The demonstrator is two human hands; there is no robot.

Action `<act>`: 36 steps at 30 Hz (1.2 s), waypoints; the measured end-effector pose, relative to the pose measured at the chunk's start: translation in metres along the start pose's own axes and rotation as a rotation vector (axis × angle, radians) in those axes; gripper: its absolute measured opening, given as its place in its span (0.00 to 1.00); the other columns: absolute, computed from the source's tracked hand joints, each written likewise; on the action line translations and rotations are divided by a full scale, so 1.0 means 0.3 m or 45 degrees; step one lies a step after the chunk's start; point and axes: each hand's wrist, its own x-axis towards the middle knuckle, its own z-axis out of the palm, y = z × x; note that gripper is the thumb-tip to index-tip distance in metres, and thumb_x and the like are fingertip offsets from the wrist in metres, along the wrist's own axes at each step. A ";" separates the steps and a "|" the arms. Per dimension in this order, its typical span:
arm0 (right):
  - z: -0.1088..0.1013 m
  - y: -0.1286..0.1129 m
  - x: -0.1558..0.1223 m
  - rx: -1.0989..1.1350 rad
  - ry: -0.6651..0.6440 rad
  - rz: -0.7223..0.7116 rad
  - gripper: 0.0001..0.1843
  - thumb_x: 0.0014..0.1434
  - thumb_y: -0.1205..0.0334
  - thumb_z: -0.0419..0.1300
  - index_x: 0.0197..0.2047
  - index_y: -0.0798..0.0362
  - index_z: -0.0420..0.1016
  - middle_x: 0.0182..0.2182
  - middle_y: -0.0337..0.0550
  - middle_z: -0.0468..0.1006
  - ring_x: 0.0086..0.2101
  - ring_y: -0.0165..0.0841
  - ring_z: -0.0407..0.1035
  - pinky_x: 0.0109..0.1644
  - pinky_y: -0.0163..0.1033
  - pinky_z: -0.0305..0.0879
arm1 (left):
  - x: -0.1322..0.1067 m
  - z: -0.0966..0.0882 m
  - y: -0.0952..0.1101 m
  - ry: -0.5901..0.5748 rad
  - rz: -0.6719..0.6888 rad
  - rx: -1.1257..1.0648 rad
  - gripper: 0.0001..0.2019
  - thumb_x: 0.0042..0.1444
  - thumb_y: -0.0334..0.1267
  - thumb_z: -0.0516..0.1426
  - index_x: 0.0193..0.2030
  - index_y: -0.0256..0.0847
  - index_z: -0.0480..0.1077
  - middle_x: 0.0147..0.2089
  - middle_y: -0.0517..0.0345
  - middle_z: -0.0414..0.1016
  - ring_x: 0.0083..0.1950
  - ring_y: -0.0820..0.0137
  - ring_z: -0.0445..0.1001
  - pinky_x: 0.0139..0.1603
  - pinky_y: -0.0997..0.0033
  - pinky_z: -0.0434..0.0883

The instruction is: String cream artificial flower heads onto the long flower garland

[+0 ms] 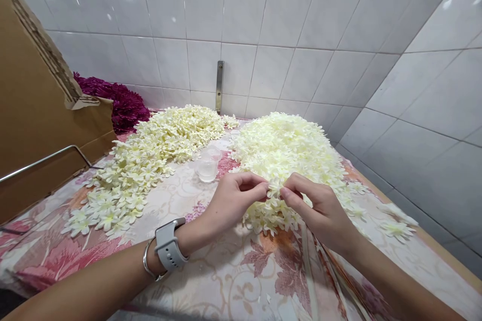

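In the head view, my left hand and my right hand meet in front of a heap of pale artificial flowers. A small whitish flower is pinched between the fingertips of both hands. Each thumb presses against its forefinger, so the petals are partly hidden. A watch with a grey strap and a silver bangle sit on my left wrist. Left of my hands, a second heap of cream flowers spreads toward the near left.
Clear plastic cups stand between the heaps on the floral tablecloth. A cardboard box with a metal rod before it rises at left. Purple flowers lie behind it. Tiled walls close the back and right.
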 end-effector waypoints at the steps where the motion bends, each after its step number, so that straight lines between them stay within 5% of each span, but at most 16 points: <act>1: 0.000 -0.001 0.000 0.013 -0.007 -0.005 0.13 0.59 0.64 0.49 0.23 0.52 0.61 0.19 0.36 0.64 0.22 0.27 0.59 0.25 0.34 0.56 | 0.003 -0.001 -0.002 0.022 -0.008 0.008 0.06 0.48 0.36 0.59 0.26 0.36 0.74 0.26 0.58 0.74 0.31 0.71 0.71 0.35 0.72 0.67; 4: -0.007 0.002 0.002 0.026 0.051 0.022 0.14 0.60 0.64 0.50 0.22 0.51 0.60 0.18 0.35 0.63 0.21 0.28 0.58 0.24 0.34 0.55 | 0.014 -0.007 -0.007 0.104 -0.013 0.016 0.05 0.47 0.34 0.58 0.23 0.36 0.72 0.23 0.60 0.71 0.29 0.72 0.70 0.33 0.73 0.66; 9: -0.018 0.012 0.007 -0.138 0.438 0.131 0.14 0.59 0.60 0.55 0.23 0.51 0.62 0.18 0.35 0.63 0.19 0.27 0.56 0.23 0.34 0.53 | 0.016 -0.011 -0.012 0.178 0.033 0.062 0.06 0.48 0.35 0.57 0.23 0.37 0.71 0.24 0.60 0.71 0.29 0.72 0.70 0.34 0.72 0.67; 16: 0.032 -0.015 -0.012 -0.305 0.264 -0.328 0.10 0.58 0.65 0.57 0.27 0.52 0.61 0.19 0.36 0.61 0.24 0.29 0.57 0.26 0.35 0.56 | -0.012 -0.001 -0.024 0.113 0.343 0.435 0.08 0.54 0.37 0.56 0.30 0.38 0.74 0.31 0.58 0.77 0.33 0.71 0.72 0.35 0.73 0.66; 19: 0.028 -0.008 -0.010 -0.271 0.226 -0.248 0.08 0.60 0.68 0.53 0.29 0.51 0.63 0.21 0.37 0.65 0.25 0.29 0.60 0.28 0.35 0.58 | -0.003 -0.004 -0.025 0.126 0.338 0.433 0.09 0.55 0.38 0.55 0.30 0.38 0.73 0.30 0.57 0.77 0.33 0.70 0.73 0.35 0.72 0.67; 22: 0.009 0.023 -0.002 -0.295 0.373 -0.029 0.01 0.61 0.65 0.54 0.37 0.51 0.65 0.28 0.40 0.70 0.27 0.31 0.63 0.27 0.36 0.59 | 0.017 -0.009 -0.029 0.163 0.211 0.329 0.09 0.54 0.38 0.55 0.28 0.36 0.73 0.28 0.56 0.76 0.31 0.70 0.73 0.34 0.71 0.68; 25: 0.005 0.047 0.004 -0.429 0.582 0.060 0.14 0.59 0.61 0.56 0.47 0.51 0.61 0.38 0.46 0.70 0.34 0.35 0.65 0.30 0.39 0.61 | 0.027 -0.013 -0.035 0.196 0.141 0.274 0.09 0.52 0.37 0.55 0.28 0.36 0.73 0.28 0.55 0.76 0.31 0.70 0.73 0.34 0.71 0.69; 30: 0.040 0.027 -0.002 -0.489 0.361 -0.409 0.07 0.59 0.63 0.58 0.35 0.51 0.61 0.27 0.41 0.68 0.31 0.34 0.63 0.34 0.40 0.59 | 0.009 -0.009 -0.037 0.161 0.253 0.359 0.08 0.53 0.37 0.56 0.29 0.36 0.74 0.30 0.56 0.77 0.33 0.70 0.74 0.34 0.73 0.68; 36: 0.040 0.016 -0.006 -0.355 0.237 -0.281 0.08 0.61 0.70 0.53 0.30 0.52 0.62 0.24 0.39 0.68 0.29 0.32 0.60 0.34 0.39 0.57 | -0.003 -0.004 -0.036 0.039 0.372 0.323 0.08 0.53 0.40 0.58 0.34 0.38 0.75 0.34 0.56 0.79 0.35 0.71 0.75 0.36 0.75 0.69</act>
